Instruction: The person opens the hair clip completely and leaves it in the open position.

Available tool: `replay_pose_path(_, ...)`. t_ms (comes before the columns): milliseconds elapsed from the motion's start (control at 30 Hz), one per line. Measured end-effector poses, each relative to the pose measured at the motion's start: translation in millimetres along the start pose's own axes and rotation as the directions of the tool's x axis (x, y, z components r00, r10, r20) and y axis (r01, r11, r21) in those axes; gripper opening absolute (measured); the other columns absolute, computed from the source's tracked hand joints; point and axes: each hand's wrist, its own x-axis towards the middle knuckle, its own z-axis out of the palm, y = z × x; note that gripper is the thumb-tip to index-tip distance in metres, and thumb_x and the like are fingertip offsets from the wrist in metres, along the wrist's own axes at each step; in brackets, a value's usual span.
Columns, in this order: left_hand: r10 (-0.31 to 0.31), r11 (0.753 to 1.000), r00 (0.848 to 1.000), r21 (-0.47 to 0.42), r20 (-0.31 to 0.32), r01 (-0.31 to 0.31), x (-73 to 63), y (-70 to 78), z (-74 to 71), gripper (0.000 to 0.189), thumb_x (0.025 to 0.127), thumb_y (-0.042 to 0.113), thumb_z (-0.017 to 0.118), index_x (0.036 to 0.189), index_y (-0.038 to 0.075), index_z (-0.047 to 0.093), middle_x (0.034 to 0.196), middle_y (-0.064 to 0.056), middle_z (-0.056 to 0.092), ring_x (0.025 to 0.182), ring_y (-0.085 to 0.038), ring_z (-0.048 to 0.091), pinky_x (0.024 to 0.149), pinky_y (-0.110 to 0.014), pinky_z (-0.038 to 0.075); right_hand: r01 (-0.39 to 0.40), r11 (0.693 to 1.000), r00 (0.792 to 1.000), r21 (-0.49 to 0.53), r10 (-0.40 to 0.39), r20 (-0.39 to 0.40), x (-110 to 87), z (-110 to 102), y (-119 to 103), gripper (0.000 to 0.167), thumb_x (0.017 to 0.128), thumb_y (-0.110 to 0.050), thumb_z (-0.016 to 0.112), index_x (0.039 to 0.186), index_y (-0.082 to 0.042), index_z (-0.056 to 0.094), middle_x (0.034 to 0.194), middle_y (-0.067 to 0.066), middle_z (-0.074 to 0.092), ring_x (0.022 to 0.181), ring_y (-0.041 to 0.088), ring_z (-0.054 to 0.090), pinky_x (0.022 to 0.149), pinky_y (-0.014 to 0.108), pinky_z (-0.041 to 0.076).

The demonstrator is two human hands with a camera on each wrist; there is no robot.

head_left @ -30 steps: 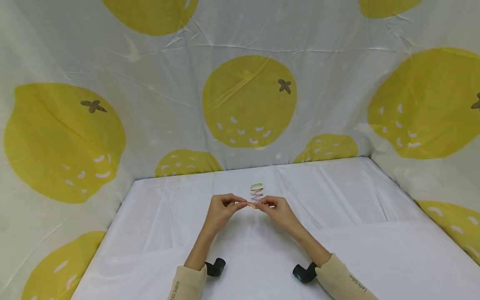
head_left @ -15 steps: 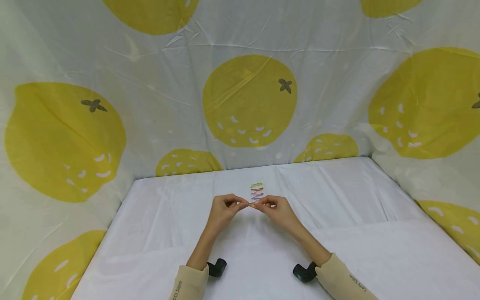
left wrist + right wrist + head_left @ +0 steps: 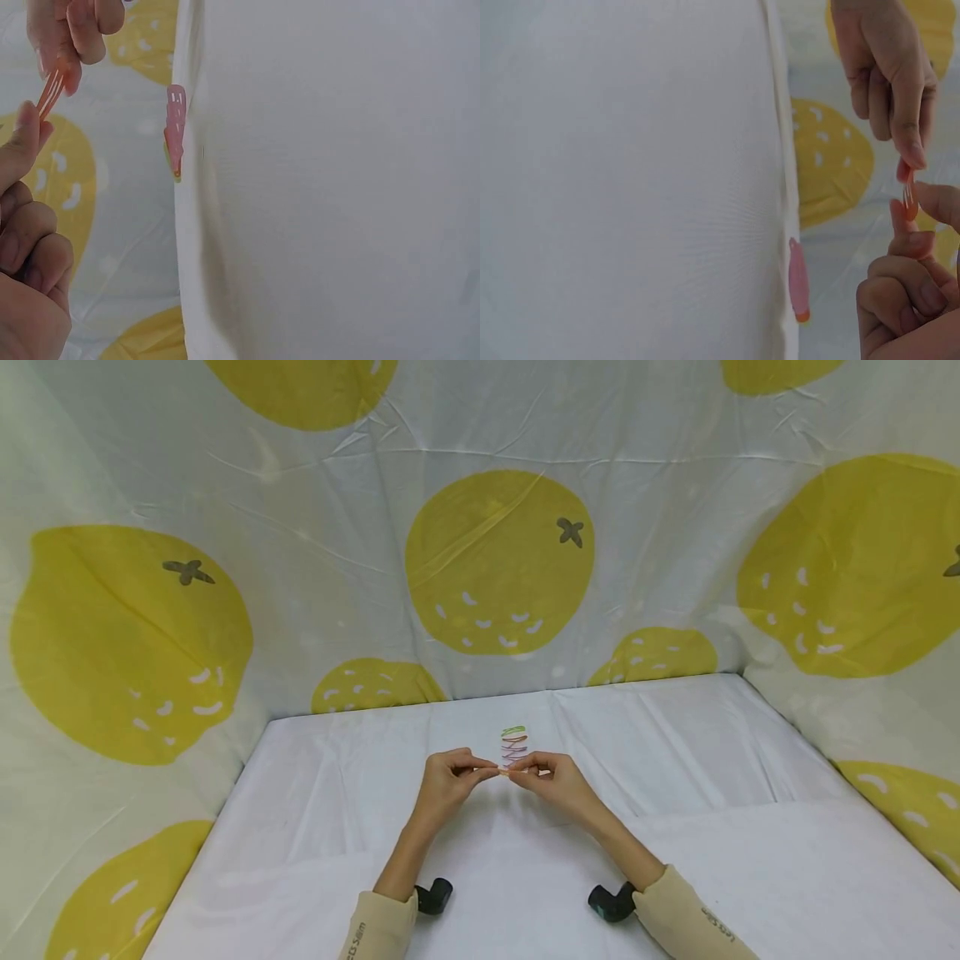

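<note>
Between my two hands is a small orange snap hair clip, with narrow slits showing along its length. My left hand pinches one end of it with thumb and forefinger. The opposite end is pinched by my right hand in the same way, and the fingertips cover much of the clip in the head view. Just beyond the hands, a row of similar clips lies on the white table: a green clip farthest off, then an orange clip and pinkish-purple ones, of which a pink clip shows in the left wrist view.
A white cloth covers the table. Behind it and at both sides hangs a curtain printed with large yellow lemons. Black wrist devices stick out beside the beige sleeves, a left one and a right one.
My left hand has shifted slightly to the right, so the fingertips of both hands are closer together. Less of the orange hair clip shows between them. The row of clips has stayed put.
</note>
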Motion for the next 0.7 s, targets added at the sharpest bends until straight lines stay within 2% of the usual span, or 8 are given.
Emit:
replay_pose_path(133, -0.026, 1.0, 1.0, -0.002, 0.001, 0.026, 0.4, -0.3, -0.7, 0.004, 0.083, 0.006, 0.084, 0.084, 0.003, 0.084, 0.069, -0.024, 0.064, 0.059, -0.003, 0.042, 0.056, -0.015, 0.033, 0.055, 0.998, 0.998, 0.024, -0.056, 0.021, 0.8, -2, 2, 0.019, 0.097, -0.02, 0.074, 0.108, -0.005, 0.078, 0.108, 0.015, 0.077, 0.09, 0.031, 0.075, 0.075, 0.02, 0.053)
replay_pose_path(300, 0.012, 1.0, 1.0, 0.025, 0.01, -0.012, 1.4, 0.3, 1.1, 0.005, 0.084, 0.004, 0.083, 0.085, 0.0, 0.083, 0.063, -0.014, 0.061, 0.058, -0.002, 0.04, 0.055, -0.016, 0.032, 0.075, 0.997, 0.997, 0.015, -0.075, 0.002, 2.3, -3, 2, 0.018, 0.096, -0.02, 0.074, 0.103, -0.005, 0.079, 0.105, 0.017, 0.077, 0.093, 0.036, 0.075, 0.076, 0.02, 0.054)
replay_pose_path(433, 0.007, 0.999, 1.0, 0.032, 0.005, -0.007, 0.9, 0.1, 3.9, 0.005, 0.084, 0.002, 0.083, 0.086, -0.002, 0.082, 0.061, -0.007, 0.056, 0.057, -0.001, 0.039, 0.053, -0.017, 0.03, 0.074, 0.997, 0.997, 0.011, -0.074, -0.012, 2.5, -2, 1, 0.016, 0.095, -0.02, 0.076, 0.1, -0.005, 0.079, 0.103, 0.018, 0.077, 0.09, 0.035, 0.074, 0.075, 0.02, 0.053)
replay_pose_path(533, 0.0, 0.999, 1.0, 0.039, -0.022, 0.001, 0.4, -0.2, 6.5, 0.005, 0.083, 0.001, 0.084, 0.085, -0.003, 0.082, 0.06, -0.005, 0.056, 0.055, 0.0, 0.038, 0.052, -0.016, 0.029, 0.085, 0.996, 0.996, 0.011, -0.085, -0.029, 1.8, 0, 1, 0.016, 0.095, -0.018, 0.076, 0.099, -0.003, 0.078, 0.102, 0.019, 0.077, 0.086, 0.027, 0.074, 0.072, 0.019, 0.053)
replay_pose_path(700, 0.058, 0.993, 0.997, 0.11, -0.053, -0.052, -0.9, 2.0, 12.1, 0.004, 0.081, -0.001, 0.085, 0.08, -0.003, 0.081, 0.056, -0.005, 0.054, 0.053, 0.001, 0.036, 0.05, -0.015, 0.027, 0.103, 0.995, 0.992, -0.005, -0.103, -0.07, 1.5, 4, 3, 0.015, 0.093, -0.014, 0.078, 0.093, 0.001, 0.075, 0.092, 0.024, 0.075, 0.07, 0.012, 0.068, 0.065, 0.017, 0.05)
